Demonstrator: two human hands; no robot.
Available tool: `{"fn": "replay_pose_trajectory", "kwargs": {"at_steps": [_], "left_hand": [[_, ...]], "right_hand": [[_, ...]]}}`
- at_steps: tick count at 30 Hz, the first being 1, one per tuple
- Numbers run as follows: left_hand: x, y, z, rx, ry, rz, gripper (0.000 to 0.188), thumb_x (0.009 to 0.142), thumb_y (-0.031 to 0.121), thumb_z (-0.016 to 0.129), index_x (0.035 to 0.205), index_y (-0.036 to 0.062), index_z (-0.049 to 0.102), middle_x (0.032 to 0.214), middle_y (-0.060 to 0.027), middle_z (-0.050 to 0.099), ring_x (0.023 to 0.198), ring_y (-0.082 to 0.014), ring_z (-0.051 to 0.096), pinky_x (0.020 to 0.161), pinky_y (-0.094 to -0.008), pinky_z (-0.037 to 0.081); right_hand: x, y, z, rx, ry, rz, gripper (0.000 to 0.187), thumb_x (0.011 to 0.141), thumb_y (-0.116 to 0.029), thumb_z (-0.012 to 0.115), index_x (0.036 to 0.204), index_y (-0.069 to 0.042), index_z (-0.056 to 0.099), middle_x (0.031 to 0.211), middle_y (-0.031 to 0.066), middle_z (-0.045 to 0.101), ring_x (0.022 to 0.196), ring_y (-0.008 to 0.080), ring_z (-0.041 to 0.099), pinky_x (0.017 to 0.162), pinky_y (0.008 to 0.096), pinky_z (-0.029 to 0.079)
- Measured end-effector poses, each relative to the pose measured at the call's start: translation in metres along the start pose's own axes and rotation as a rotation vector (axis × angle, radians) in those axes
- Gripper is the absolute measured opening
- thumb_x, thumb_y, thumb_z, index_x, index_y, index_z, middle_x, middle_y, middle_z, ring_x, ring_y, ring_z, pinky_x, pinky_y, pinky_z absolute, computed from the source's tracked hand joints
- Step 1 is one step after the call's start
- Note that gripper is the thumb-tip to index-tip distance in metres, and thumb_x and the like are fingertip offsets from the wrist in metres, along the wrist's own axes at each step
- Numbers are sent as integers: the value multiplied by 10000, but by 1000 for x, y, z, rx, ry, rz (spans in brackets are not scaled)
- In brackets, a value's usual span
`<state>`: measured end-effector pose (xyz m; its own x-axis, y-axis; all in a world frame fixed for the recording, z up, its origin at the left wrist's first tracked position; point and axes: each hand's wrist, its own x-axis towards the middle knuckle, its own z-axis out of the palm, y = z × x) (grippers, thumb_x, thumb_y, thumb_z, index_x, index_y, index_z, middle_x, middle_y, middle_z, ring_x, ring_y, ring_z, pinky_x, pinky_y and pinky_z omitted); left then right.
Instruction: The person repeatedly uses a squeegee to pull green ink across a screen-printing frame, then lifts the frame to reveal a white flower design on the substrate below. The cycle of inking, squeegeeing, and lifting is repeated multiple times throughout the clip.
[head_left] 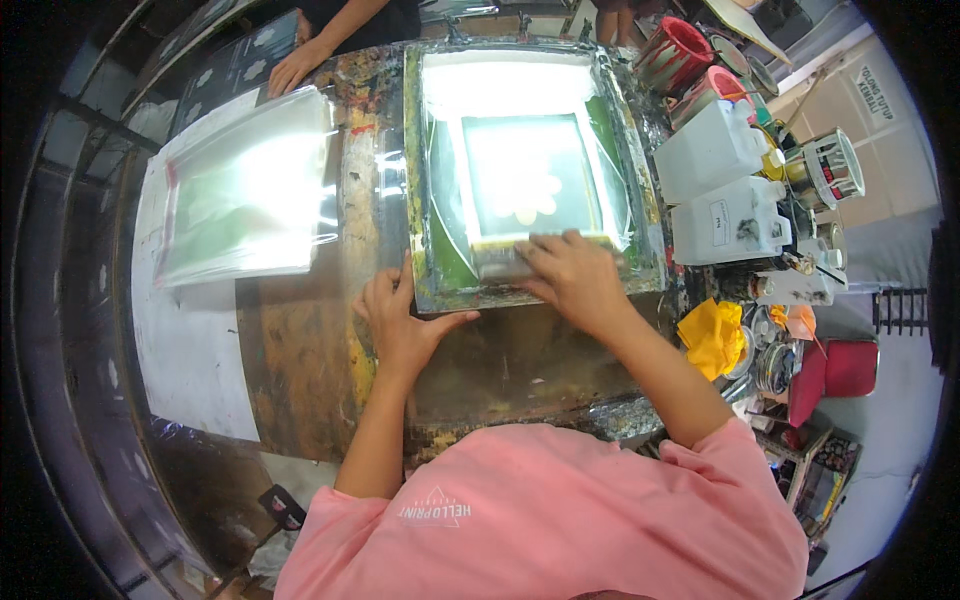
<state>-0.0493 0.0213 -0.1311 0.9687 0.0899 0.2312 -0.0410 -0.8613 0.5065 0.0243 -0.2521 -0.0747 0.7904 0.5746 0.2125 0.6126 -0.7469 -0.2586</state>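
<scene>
A green-stained screen-printing frame (428,180) lies flat on a paint-smeared worktable (300,360). Its mesh shows a pale flower shape in a lit square. My right hand (570,275) is closed over a squeegee (500,258) that sits at the near end of the mesh. My left hand (400,325) presses on the frame's near left corner, thumb along its front edge.
A stack of clear plastic sheets (245,190) lies left of the frame on white paper. Another person's hand (295,65) rests at the table's far edge. White jugs (730,220), red-rimmed ink tubs (675,50), tins and a yellow rag (712,335) crowd the right side.
</scene>
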Motion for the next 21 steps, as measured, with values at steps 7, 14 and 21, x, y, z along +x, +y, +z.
{"fn": "replay_pose_trajectory", "kwargs": {"at_steps": [7, 14, 21], "left_hand": [[0, 1, -2, 1, 19, 18, 1216, 519, 695, 941, 1509, 68, 618, 1132, -72, 592, 1122, -271, 513, 1039, -471, 290], [0, -1, 2, -68, 80, 38, 1270, 520, 703, 935, 1546, 51, 569, 1010, -29, 619, 1004, -232, 561, 1004, -451, 319], [-2, -2, 4, -108, 130, 118, 1278, 634, 728, 885, 1566, -52, 486, 868, -44, 623, 859, -226, 554, 912, -402, 364]], "right_hand": [[132, 91, 28, -141, 119, 4, 415, 945, -485, 720, 1202, -164, 777, 1092, 37, 759, 1001, 276, 706, 799, 462, 598], [224, 140, -17, -23, -175, 16, 555, 960, -671, 633, 1153, -173, 784, 960, 107, 787, 944, 372, 737, 819, 495, 581], [201, 135, 26, -140, 126, -66, 418, 976, -555, 666, 1111, -172, 763, 968, 76, 734, 946, 319, 715, 769, 489, 563]]}}
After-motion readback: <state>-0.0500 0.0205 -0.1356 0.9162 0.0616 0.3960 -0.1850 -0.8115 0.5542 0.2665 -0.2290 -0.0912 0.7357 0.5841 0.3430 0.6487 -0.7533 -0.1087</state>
